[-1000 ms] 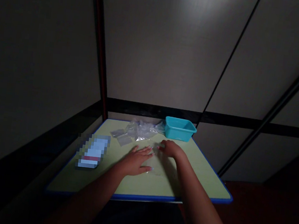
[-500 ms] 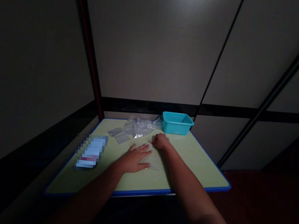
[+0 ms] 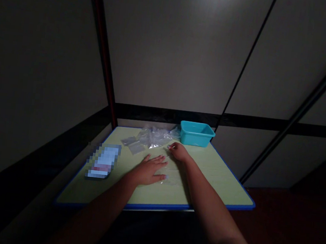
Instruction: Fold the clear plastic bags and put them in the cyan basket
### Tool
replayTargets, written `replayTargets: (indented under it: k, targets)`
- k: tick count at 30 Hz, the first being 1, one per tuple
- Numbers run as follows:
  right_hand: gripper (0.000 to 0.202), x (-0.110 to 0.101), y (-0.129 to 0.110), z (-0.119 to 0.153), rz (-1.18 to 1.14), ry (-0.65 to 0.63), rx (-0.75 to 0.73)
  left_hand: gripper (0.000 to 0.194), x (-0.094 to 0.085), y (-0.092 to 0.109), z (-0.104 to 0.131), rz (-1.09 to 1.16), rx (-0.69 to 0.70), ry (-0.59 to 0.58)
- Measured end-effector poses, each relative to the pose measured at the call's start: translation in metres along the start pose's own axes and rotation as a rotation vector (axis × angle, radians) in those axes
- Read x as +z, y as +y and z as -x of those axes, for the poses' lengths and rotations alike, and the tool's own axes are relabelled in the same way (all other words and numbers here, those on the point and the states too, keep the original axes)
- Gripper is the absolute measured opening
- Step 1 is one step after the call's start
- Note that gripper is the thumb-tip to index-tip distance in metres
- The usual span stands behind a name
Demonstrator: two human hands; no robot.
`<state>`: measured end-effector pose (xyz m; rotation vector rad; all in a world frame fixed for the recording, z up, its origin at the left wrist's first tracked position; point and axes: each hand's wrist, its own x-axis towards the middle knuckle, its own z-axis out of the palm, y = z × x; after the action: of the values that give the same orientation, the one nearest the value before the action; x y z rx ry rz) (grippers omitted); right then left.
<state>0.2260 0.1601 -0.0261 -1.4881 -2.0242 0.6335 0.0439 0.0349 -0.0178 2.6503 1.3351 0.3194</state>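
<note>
My left hand point(image 3: 150, 171) lies flat with its fingers spread, pressing on a clear plastic bag point(image 3: 172, 180) that is hard to make out against the pale green tabletop. Just beyond it, my right hand point(image 3: 179, 151) is closed in a pinch near the far end of that bag. Something small and pale shows at its fingertips, too faint to name. Behind both hands, a heap of clear plastic bags point(image 3: 157, 137) lies crumpled, with a couple of flat ones point(image 3: 136, 148) at its left side.
A turquoise plastic basket point(image 3: 196, 139) stands at the table's back right, close to the wall panels. On the left lies a blurred-out, phone-like object point(image 3: 105, 161). The green table point(image 3: 217, 186) has a blue edge and stands in a corner.
My right fingertips have shifted slightly away from my left hand, toward the heap of bags. The left hand stays flat in place. The whole view has shifted a little.
</note>
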Motion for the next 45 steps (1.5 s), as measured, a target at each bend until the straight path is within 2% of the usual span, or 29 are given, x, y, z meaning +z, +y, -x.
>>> replayTargets:
  k: [5, 13, 16, 18, 22, 26, 31, 37, 45]
  targets:
    - [0.031, -0.004, -0.002, 0.002, -0.107, -0.044, -0.073, 0.056, 0.001, -0.001, 0.000, 0.001, 0.012, -0.009]
    - [0.043, -0.009, -0.008, 0.007, -0.216, -0.085, -0.086, 0.051, 0.003, -0.002, -0.001, -0.010, 0.005, -0.020]
    - [0.047, -0.011, -0.010, 0.006, -0.230, -0.081, -0.079, 0.050, 0.003, -0.004, -0.002, -0.027, -0.005, 0.041]
    - [0.053, -0.012, -0.011, 0.006, -0.244, -0.085, -0.086, 0.048, 0.003, -0.006, -0.002, -0.036, -0.045, 0.126]
    - [0.072, -0.017, -0.016, 0.012, -0.281, -0.101, -0.124, 0.045, 0.004, -0.010, -0.004, -0.036, -0.121, 0.303]
    - [0.089, -0.024, -0.019, 0.020, -0.348, -0.159, -0.187, 0.044, 0.006, -0.011, -0.005, -0.036, -0.155, 0.382]
    - [0.093, -0.032, -0.021, 0.026, -0.359, -0.216, -0.202, 0.038, 0.009, -0.015, -0.007, -0.021, -0.098, 0.409]
    - [0.088, -0.033, -0.021, 0.028, -0.306, -0.292, -0.236, 0.035, 0.015, -0.021, -0.009, 0.029, -0.015, 0.417]
    - [0.093, -0.032, -0.016, 0.026, -0.265, -0.267, -0.253, 0.024, 0.010, -0.018, -0.009, 0.100, -0.031, 0.469]
